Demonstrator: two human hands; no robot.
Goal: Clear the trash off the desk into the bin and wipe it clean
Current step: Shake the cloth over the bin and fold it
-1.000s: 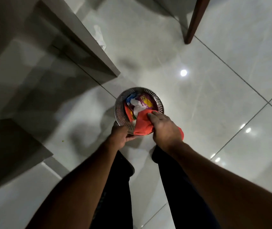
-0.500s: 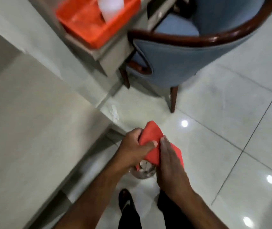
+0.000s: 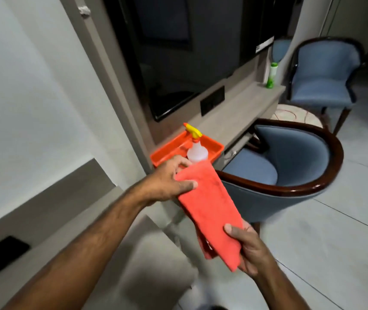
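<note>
Stretching the folded red cloth (image 3: 210,211) between left hand (image 3: 167,182) and right hand (image 3: 249,249), fingers pinched on its ends, likely readying it for wiping the desk (image 3: 230,117)

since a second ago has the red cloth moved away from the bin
Yes. The red cloth was at the bin's rim on the floor; now both hands hold it up near the orange tray on the desk, and the bin is out of view.

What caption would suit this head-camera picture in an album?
Both hands, left and right, hold a red cloth before the desk, spray bottle in an orange tray.
</note>
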